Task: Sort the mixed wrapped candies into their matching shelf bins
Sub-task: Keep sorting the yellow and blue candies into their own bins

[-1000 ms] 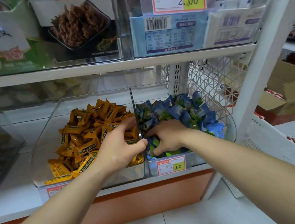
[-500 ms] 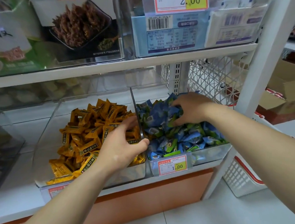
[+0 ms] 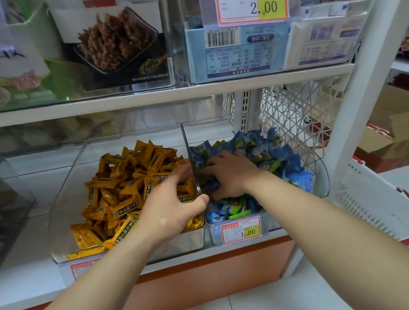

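Note:
Two clear bins stand side by side on the lower shelf. The left bin [image 3: 75,169] holds a heap of orange wrapped candies [image 3: 122,185]. Blue and green wrapped candies [image 3: 267,152] fill the right bin [image 3: 323,181]. My left hand [image 3: 170,206] grips the clear wall between the bins, thumb on the right side, fingers on the orange candies. My right hand [image 3: 231,174] lies spread on the blue pile near that wall, fingertips pushed in among the wrappers. Whether it holds a candy is hidden.
The upper shelf board [image 3: 203,93] hangs low over the bins and carries boxed snacks [image 3: 236,49]. A white post [image 3: 355,93] stands right of the blue bin. A white basket [image 3: 375,205] and cardboard boxes [image 3: 400,136] sit at the right. Price tags [image 3: 241,228] front the bins.
My right hand has moved from the back of the blue pile forward and left, close to the dividing wall. The left hand has kept its grip on the wall.

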Tool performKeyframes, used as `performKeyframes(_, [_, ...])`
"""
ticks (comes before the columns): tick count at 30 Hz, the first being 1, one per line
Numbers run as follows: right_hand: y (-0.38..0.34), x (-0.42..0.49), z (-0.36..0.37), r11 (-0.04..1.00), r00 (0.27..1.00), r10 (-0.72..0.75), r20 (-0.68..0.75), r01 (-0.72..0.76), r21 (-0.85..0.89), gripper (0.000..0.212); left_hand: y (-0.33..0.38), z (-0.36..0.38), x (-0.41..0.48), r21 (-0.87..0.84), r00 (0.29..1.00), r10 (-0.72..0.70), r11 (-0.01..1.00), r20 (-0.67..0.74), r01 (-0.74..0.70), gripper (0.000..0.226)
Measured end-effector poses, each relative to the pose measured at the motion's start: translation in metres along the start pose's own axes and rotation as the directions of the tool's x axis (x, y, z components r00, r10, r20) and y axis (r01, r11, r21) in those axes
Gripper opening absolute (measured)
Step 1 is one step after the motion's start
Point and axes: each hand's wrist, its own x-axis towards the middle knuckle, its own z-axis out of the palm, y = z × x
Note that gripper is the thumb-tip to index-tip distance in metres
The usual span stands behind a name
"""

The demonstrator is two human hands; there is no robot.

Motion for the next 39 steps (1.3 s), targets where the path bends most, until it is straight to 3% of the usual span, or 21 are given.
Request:
performKeyframes(3, [0.007, 0.0, -0.011, 1.0, 0.999, 0.032, -0.007, -0.032, -0.001, 0.044, 0.0, 0.001, 0.001, -0.008, 1.0, -0.01, 1.0, 0.001, 0.01, 0.071])
performKeyframes(8, [0.022, -0.013, -0.026, 0.994, 0.989, 0.096, 0.114, -0.089, -0.061, 0.044, -0.001, 0.001, 0.001, 0.001, 1.0, -0.019, 1.0, 0.004, 0.019, 0.076])
performKeyframes(11, [0.015, -0.011, -0.033, 0.995, 0.995, 0.058, 0.076, -0.052, -0.086, 0.04, -0.001, 0.0, 0.0, -0.004, 1.0, -0.025, 1.0, 0.004, 0.025, 0.07])
performKeyframes(15, [-0.005, 0.008, -0.028, 0.961, 0.998, -0.02, -0.059, 0.036, 0.275, 0.011, 0.001, 0.001, 0.001, -0.001, 1.0, -0.027, 1.0, -0.004, 0.027, 0.071])
performKeyframes(17, [-0.008, 0.014, -0.019, 0.915, 1.0, -0.02, -0.01, 0.022, 0.404, 0.019, 0.002, 0.001, 0.001, 0.006, 1.0, -0.027, 1.0, 0.0, 0.027, 0.073])
performKeyframes(24, [-0.011, 0.028, 0.007, 0.97, 0.996, 0.002, 0.092, -0.025, 0.243, 0.043, 0.002, 0.001, 0.001, 0.017, 0.999, -0.035, 0.999, 0.004, 0.035, 0.079])
performKeyframes(29, [-0.006, 0.03, 0.007, 0.905, 0.982, -0.044, 0.183, -0.038, 0.424, 0.056, 0.002, 0.002, 0.001, 0.01, 0.999, -0.037, 0.999, 0.006, 0.037, 0.078])
performKeyframes(34, [-0.007, 0.032, 0.011, 0.873, 0.965, -0.091, 0.246, -0.041, 0.486, 0.044, 0.002, 0.002, 0.0, 0.016, 0.999, -0.041, 0.999, 0.002, 0.041, 0.074])
performKeyframes(39, [0.0, 0.027, 0.011, 0.84, 0.986, -0.096, 0.137, 0.006, 0.543, 0.033, 0.003, 0.001, 0.0, 0.003, 0.999, -0.046, 0.999, 0.014, 0.046, 0.074])
